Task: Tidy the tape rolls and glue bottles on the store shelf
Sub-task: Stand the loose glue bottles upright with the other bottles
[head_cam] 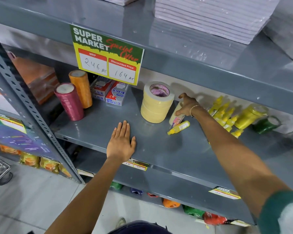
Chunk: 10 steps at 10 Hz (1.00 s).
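Glue bottle [178, 127] right of tape stack [156, 103]

the shelf [159, 149] is painted grey metal, smooth with a soft sheen, lightly scuffed and speckled. its upright post [24, 105] is the same metal, punched with holes. the stacked masking tape rolls [156, 103] look like matt cream paper, card core on top. the red roll [69, 101] and orange roll [80, 88] gleam, glossy plastic wrap. the yellow glue bottle [178, 127] lying down is shiny translucent plastic. the price sign [107, 54] is glossy printed card. up top, the paper reams [213, 16] sit under crinkled clear film.
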### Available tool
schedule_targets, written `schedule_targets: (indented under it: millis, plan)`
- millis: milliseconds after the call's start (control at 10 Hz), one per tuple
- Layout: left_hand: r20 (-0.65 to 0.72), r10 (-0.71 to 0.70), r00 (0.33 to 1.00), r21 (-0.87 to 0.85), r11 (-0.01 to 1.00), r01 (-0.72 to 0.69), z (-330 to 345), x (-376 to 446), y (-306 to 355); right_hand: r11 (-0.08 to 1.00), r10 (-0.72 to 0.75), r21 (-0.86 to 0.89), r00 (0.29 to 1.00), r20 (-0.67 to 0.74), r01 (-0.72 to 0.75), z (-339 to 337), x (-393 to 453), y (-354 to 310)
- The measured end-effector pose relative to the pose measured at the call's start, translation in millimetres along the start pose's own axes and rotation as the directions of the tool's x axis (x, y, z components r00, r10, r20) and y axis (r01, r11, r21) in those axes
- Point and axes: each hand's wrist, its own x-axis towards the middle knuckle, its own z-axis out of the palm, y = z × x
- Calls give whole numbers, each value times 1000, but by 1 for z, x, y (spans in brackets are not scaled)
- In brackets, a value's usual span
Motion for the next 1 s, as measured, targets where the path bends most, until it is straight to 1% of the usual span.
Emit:
schedule_targets:
  millis: [500,600,700,800,900,1000]
  plan:
    - [8,-3,1000,20,1000,3,-2,-1,0,997,7,-79,1000,16,-6,2,0,1]
    - [11,-4,1000,16,1000,4,-2,-1,0,997,13,-74,1000,23,-12,2,0,2]
    - [9,-6,1000,16,1000,6,-2,-1,0,999,32,-12,997,65,-32,-3,-4,2]
    - [11,-5,1000,26,1000,5,-2,-1,0,990,50,143,976,-214,-19,-14,-17,6]
    - [16,-8,1000,25,1000,7,-1,0,-1,968,8,177,681,-732,179,10,-51,22]
    - [23,-7,1000,24,1000,7,-1,0,0,956,-267,-46,791,-551,290,68,-84,36]
